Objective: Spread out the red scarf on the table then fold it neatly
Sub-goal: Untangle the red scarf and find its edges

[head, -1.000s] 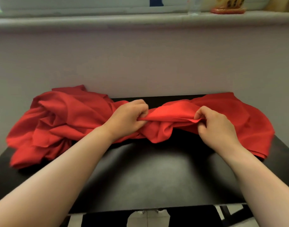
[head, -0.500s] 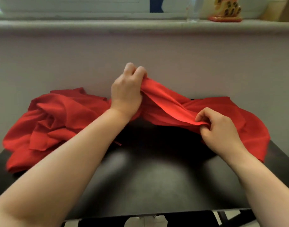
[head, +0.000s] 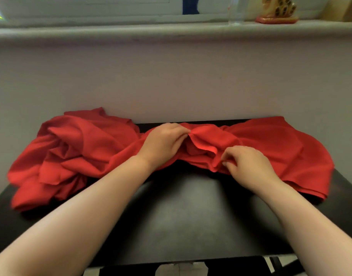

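Together, left hand [head: 163,145] and right hand [head: 248,166] pinch the red scarf [head: 81,146].

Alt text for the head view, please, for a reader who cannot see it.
A person's left hand and right hand each pinch the bunched middle of a red scarf lying crumpled across the far side of a black table. It is heaped at the left, flatter at the right; a gold figurine stands on the sill behind.

- Single view, worn on my head, facing forward and down across the black table [head: 191,216] toward the wall [head: 171,80].
- Close range: my left hand [head: 163,144] and right hand [head: 248,166] sit mid-frame; windowsill [head: 171,30] along the top.
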A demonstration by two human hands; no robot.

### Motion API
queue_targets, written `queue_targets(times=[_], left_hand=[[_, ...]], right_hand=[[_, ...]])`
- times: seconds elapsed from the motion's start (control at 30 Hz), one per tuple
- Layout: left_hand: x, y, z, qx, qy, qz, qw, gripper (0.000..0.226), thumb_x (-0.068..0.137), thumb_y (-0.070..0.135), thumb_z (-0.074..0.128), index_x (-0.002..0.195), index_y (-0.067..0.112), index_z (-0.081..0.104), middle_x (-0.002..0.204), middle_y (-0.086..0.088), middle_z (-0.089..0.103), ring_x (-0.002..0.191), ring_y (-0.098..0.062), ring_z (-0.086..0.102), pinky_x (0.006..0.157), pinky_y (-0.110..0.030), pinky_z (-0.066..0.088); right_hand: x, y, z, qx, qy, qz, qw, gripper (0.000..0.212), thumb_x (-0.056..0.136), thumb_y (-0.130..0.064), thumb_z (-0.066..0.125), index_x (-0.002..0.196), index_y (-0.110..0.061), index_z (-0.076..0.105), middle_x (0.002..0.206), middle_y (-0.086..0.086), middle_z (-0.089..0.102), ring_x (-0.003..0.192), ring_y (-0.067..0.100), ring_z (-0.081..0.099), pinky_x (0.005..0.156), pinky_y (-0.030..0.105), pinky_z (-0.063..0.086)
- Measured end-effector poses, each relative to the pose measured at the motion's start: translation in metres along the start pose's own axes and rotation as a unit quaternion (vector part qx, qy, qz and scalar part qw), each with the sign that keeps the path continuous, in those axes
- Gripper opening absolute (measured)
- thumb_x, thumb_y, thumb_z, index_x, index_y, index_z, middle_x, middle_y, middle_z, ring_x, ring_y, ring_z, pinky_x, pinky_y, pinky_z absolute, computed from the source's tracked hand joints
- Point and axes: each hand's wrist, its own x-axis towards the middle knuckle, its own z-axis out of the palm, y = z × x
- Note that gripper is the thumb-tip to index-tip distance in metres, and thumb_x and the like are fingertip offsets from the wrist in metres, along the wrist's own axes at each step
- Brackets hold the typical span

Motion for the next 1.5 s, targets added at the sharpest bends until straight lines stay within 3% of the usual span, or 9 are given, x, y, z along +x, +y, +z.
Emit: queue_targets(times=[0.2,0.37,0.5,0.63,0.83,1.0,1.27,1.43,1.5], left_hand=[[-0.008,0.0,-0.005,-0.003,0.131,-0.045,0.99,0.024,0.081,0.014,0.048,0.092,0.008,0.069,0.09,-0.007,0.07,0.083,-0.021,0.062,0.078,-0.031,0.046],[-0.005,0.003,-0.011,0.181,-0.134,-0.158,0.962,0.026,0.08,0.02,0.044,0.08,0.004,0.065,0.086,-0.018,0.066,0.083,-0.038,0.061,0.07,-0.04,0.045],[-0.001,0.017,-0.013,0.054,-0.036,-0.07,0.995,0.04,0.078,0.028,0.039,0.099,0.008,0.067,0.096,-0.012,0.067,0.087,-0.033,0.062,0.08,-0.038,0.049],[0.009,0.054,-0.005,-0.042,-0.045,-0.018,0.998,0.053,0.08,0.049,0.05,0.118,0.013,0.058,0.109,-0.005,0.065,0.099,-0.023,0.06,0.09,-0.031,0.045],[0.031,0.086,0.003,-0.042,0.08,-0.035,0.995,0.019,0.076,0.021,0.048,0.083,0.012,0.063,0.075,-0.005,0.065,0.068,-0.028,0.061,0.061,-0.037,0.049],[0.032,0.064,-0.006,0.025,0.011,-0.095,0.995,0.013,0.071,0.016,0.048,0.079,0.009,0.055,0.08,-0.013,0.064,0.077,-0.037,0.061,0.061,-0.038,0.043],[0.034,0.043,-0.045,-0.053,0.047,-0.135,0.988,0.02,0.073,0.015,0.044,0.072,0.004,0.06,0.069,-0.013,0.063,0.071,-0.03,0.059,0.068,-0.035,0.04],[0.04,0.057,-0.06,-0.075,0.016,-0.12,0.99,0.014,0.082,0.016,0.051,0.08,0.008,0.063,0.065,-0.001,0.057,0.064,-0.018,0.051,0.065,-0.028,0.039],[0.04,0.057,-0.063,-0.074,0.016,-0.106,0.992,0.013,0.081,0.015,0.052,0.081,0.01,0.064,0.064,0.003,0.055,0.062,-0.015,0.049,0.064,-0.026,0.039]], right_hand=[[0.001,0.012,-0.01,0.181,0.192,0.016,0.965,0.006,0.088,-0.017,0.057,0.09,-0.022,0.06,0.082,0.003,0.07,0.083,0.03,0.066,0.073,0.044,0.052],[0.003,0.009,-0.017,0.196,0.217,-0.006,0.956,0.007,0.089,-0.021,0.057,0.092,-0.022,0.063,0.084,-0.002,0.071,0.082,0.023,0.067,0.075,0.044,0.053],[0.001,0.005,-0.02,0.208,0.226,-0.022,0.952,0.009,0.089,-0.025,0.055,0.093,-0.023,0.063,0.08,-0.002,0.07,0.079,0.022,0.067,0.072,0.044,0.052],[-0.001,0.0,-0.022,0.207,0.218,-0.036,0.953,0.012,0.089,-0.028,0.053,0.094,-0.023,0.063,0.078,-0.001,0.07,0.076,0.022,0.067,0.07,0.044,0.052],[-0.003,-0.005,-0.029,0.179,0.23,-0.063,0.955,0.011,0.09,-0.026,0.054,0.094,-0.021,0.063,0.072,-0.003,0.067,0.063,0.022,0.062,0.06,0.043,0.05],[-0.001,0.003,-0.044,0.175,0.274,-0.047,0.944,0.012,0.09,-0.027,0.053,0.092,-0.02,0.062,0.067,-0.002,0.064,0.062,0.022,0.06,0.062,0.042,0.05],[0.012,-0.002,-0.056,0.142,0.209,0.017,0.967,0.008,0.087,-0.021,0.058,0.092,-0.019,0.063,0.076,-0.001,0.064,0.078,0.03,0.063,0.071,0.037,0.049],[0.012,-0.045,-0.042,0.127,0.125,-0.066,0.982,0.044,0.075,-0.043,0.069,0.111,-0.02,0.059,0.101,0.001,0.067,0.096,0.024,0.062,0.083,0.037,0.049],[0.016,-0.052,-0.037,0.108,0.121,-0.062,0.985,0.038,0.076,-0.042,0.067,0.107,-0.02,0.06,0.099,0.002,0.067,0.095,0.026,0.061,0.078,0.037,0.048]])
